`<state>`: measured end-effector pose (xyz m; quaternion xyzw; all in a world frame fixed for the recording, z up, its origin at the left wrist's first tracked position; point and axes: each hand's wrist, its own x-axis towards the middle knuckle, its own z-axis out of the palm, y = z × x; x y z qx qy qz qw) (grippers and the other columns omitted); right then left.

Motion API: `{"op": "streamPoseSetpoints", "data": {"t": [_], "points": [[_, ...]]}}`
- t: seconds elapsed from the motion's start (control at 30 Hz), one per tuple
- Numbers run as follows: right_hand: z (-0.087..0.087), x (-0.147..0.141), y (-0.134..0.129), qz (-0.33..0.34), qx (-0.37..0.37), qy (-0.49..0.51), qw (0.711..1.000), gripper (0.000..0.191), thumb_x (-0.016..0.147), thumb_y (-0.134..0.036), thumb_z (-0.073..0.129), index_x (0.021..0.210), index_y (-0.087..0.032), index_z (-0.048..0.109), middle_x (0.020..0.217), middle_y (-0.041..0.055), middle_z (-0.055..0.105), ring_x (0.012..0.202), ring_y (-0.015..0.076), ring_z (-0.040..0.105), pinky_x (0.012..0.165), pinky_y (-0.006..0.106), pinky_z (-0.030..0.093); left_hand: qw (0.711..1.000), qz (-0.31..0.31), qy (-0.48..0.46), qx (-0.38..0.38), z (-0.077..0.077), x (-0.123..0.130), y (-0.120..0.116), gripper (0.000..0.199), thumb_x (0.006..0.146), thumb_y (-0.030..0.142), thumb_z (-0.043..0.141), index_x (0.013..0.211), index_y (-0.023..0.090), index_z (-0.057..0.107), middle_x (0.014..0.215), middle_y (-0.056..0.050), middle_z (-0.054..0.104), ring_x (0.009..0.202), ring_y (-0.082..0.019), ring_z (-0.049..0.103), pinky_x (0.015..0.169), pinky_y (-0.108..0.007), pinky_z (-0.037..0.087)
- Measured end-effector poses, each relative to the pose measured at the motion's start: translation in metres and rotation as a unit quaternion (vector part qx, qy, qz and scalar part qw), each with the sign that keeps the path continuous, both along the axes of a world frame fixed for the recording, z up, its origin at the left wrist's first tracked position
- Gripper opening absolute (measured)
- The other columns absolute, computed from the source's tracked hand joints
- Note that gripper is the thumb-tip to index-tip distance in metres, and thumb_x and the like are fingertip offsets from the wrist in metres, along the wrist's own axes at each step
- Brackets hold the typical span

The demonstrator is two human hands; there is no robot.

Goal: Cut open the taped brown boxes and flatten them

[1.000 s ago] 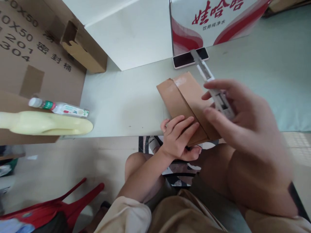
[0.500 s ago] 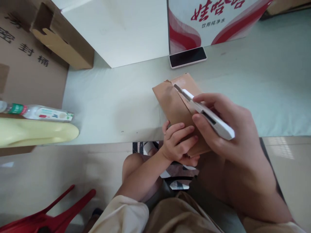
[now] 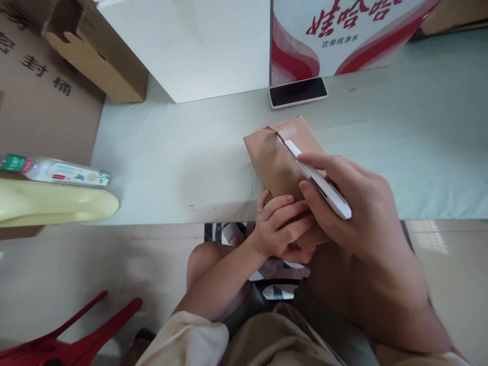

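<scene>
A small brown cardboard box lies tilted over the table's front edge. My left hand is wrapped round its near end, with the fingers across the top. In my right hand is a white utility knife, gripped between thumb and fingers. Its dark blade points away from me and rests at the seam near the box's far end. My right palm hides part of the box's right side.
A phone lies before a red-and-white carton. Beside that stands a large white box. At the left are brown cartons, a plastic bottle and a pale yellow object. A red stool stands below.
The knife in my right hand has turned and lowered, its blade now closer along the seam. My left hand keeps its hold. The view has shifted slightly.
</scene>
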<state>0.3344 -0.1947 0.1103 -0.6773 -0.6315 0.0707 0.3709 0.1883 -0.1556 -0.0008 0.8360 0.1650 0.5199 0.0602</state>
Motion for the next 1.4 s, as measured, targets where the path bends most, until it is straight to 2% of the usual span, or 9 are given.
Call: {"op": "streamPoseSetpoints", "data": {"t": [0.23,0.43,0.63,0.77,1.0,1.23,1.4], "points": [[0.0009,0.0011,0.0034,0.002,-0.003,0.007,1.000,0.031,0.093,-0.029,0.057,0.120,-0.024,0.070,0.099,0.0071,0.077,0.073,0.0203,0.070,0.062,0.032,0.053,1.000,-0.018,-0.007,-0.006,-0.0012,0.0013,0.0012,0.040,0.089,0.053,0.048,0.115,0.027,0.063,0.108,-0.005,0.072,0.120,-0.023,0.058,0.124,-0.045,0.029],[0.0058,0.0025,0.0007,0.001,0.000,0.038,0.999,0.024,0.090,-0.023,0.057,0.111,-0.024,0.070,0.080,0.0034,0.074,0.061,0.0172,0.065,0.059,0.030,0.052,1.000,-0.007,0.019,0.001,-0.0032,-0.0021,0.0018,0.043,0.082,0.059,0.051,0.114,0.032,0.061,0.109,-0.004,0.071,0.119,-0.025,0.058,0.119,-0.048,0.033],[0.0090,0.0025,-0.0032,-0.004,-0.012,0.053,0.999,0.026,0.088,-0.023,0.058,0.111,-0.021,0.070,0.072,0.0012,0.070,0.055,0.0142,0.062,0.055,0.027,0.048,1.000,-0.022,0.007,0.002,-0.0023,-0.0015,0.0042,0.043,0.083,0.057,0.054,0.114,0.029,0.064,0.109,-0.004,0.073,0.117,-0.025,0.059,0.117,-0.047,0.036],[0.0075,0.0018,-0.0029,-0.011,-0.004,0.065,0.998,0.026,0.089,-0.024,0.058,0.111,-0.021,0.071,0.073,0.0011,0.071,0.054,0.0136,0.061,0.054,0.027,0.047,1.000,-0.014,-0.001,0.007,-0.0017,-0.0008,0.0043,0.043,0.088,0.057,0.047,0.113,0.027,0.065,0.108,-0.005,0.073,0.117,-0.023,0.059,0.118,-0.046,0.036],[0.0018,-0.0002,0.0039,-0.013,-0.002,0.017,1.000,0.029,0.090,-0.027,0.058,0.114,-0.024,0.073,0.075,0.0031,0.073,0.058,0.0172,0.064,0.054,0.029,0.045,0.999,0.018,0.031,0.021,0.0008,-0.0032,0.0040,0.042,0.088,0.059,0.043,0.110,0.031,0.065,0.104,-0.004,0.072,0.114,-0.023,0.062,0.113,-0.047,0.043],[0.0066,0.0017,-0.0016,-0.022,0.013,0.063,0.998,0.022,0.087,-0.024,0.059,0.104,-0.022,0.071,0.066,-0.0003,0.068,0.051,0.0143,0.060,0.051,0.028,0.045,1.000,-0.012,0.005,0.000,0.0005,-0.0009,0.0028,0.043,0.090,0.055,0.047,0.117,0.026,0.063,0.106,-0.006,0.072,0.116,-0.025,0.060,0.115,-0.049,0.039],[0.0034,0.0017,-0.0012,-0.013,0.002,0.066,0.998,0.026,0.088,-0.025,0.058,0.109,-0.022,0.072,0.069,0.0010,0.069,0.055,0.0152,0.061,0.054,0.028,0.044,1.000,-0.013,0.011,-0.010,0.0035,0.0005,0.0009,0.043,0.088,0.051,0.049,0.118,0.024,0.063,0.108,-0.008,0.071,0.116,-0.026,0.060,0.115,-0.049,0.037]]}}
